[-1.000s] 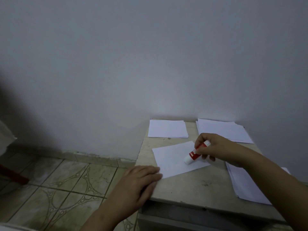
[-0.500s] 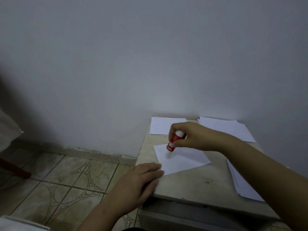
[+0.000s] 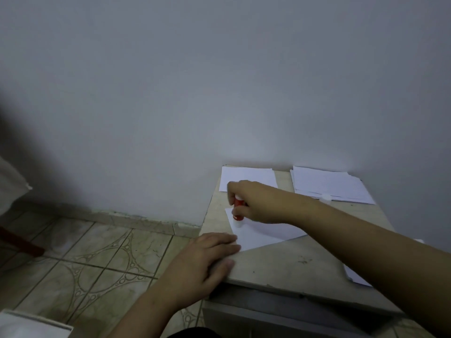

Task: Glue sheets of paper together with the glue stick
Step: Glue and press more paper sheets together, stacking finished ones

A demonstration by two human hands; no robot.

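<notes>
Right hand (image 3: pixel 253 201) is closed around the red glue stick (image 3: pixel 238 211), holding it near upright with its pale lower end touching the loose sheet (image 3: pixel 263 234) close to that sheet's far left corner. Left hand (image 3: pixel 202 262) lies flat, fingers together, palm down on the near left corner of the table (image 3: pixel 292 267), fingertips pressing the sheet's near corner at the table's 8 o'clock. Sheet sits skewed on the tabletop, roughly central. Small stack of paper (image 3: pixel 249 178) lies at 11 o'clock against the wall (image 3: pixel 219 81); a larger stack (image 3: pixel 329 185) lies at 1 o'clock, with a small white cap (image 3: pixel 325 197) on its near edge. More paper (image 3: pixel 355 276) shows at 4 o'clock, partly hidden under the right forearm. Patterned floor tiles (image 3: pixel 97 259) lie left of the table.
</notes>
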